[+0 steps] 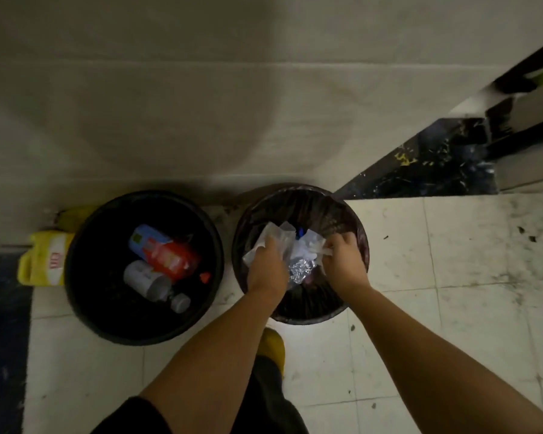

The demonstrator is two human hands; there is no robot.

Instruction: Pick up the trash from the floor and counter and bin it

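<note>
Both my hands are over the right-hand bin point(356, 220), a round one lined with a dark plastic bag. My left hand point(268, 266) grips a clear plastic wrapper point(271, 238) above the bin's mouth. My right hand point(342, 256) is closed on white crumpled paper or plastic point(308, 249). Between the hands lies a crumpled piece of silver foil point(301, 269), just inside the bin. A small blue scrap point(300, 231) shows behind the white trash.
A second black bin point(85, 233) stands to the left, holding a red and blue packet point(165, 255) and a white bottle point(148, 281). A yellow jug point(43, 261) lies against the wall beside it. Tiled floor surrounds the bins; a dark stone slab point(427, 164) runs at right.
</note>
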